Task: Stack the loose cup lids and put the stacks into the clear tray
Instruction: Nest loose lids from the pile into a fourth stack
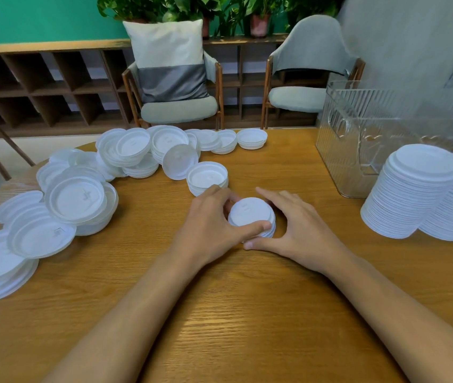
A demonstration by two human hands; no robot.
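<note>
Head camera view of a wooden worktop (pixel 247 327) that fills the lower frame, with a dark shelf unit (pixel 40 87) along a green wall behind it, potted plants (pixel 219 9) on top of that unit, and two grey chairs (pixel 297 98) drawn up to the far edge, one of them carrying a white-and-grey cushion (pixel 170 59). At far right a clear tray (pixel 358 139) with ribbed walls stands upright on the worktop. Just in front of it, outside its walls, two tall stacks (pixel 413 194) of white cup lids rise side by side, and the right-hand one is cut off by the frame edge. Across the left and far side of the worktop, loose lids (pixel 76 200) lie in an overlapping, tilted sprawl, many with the hollow side up. A short stack (pixel 207 176) of hollow-side-up lids sits just beyond the person's fingers. Near the centre, the left hand (pixel 208 225) and right hand (pixel 300 228) together clasp a small stack of lids (pixel 251 215) that rests dome-up on the worktop, well apart from the tray. The left thumb wraps its near side and the left fingers curl over its far side, while the right hand cups its right flank with its thumb lying on the wood at the base.
</note>
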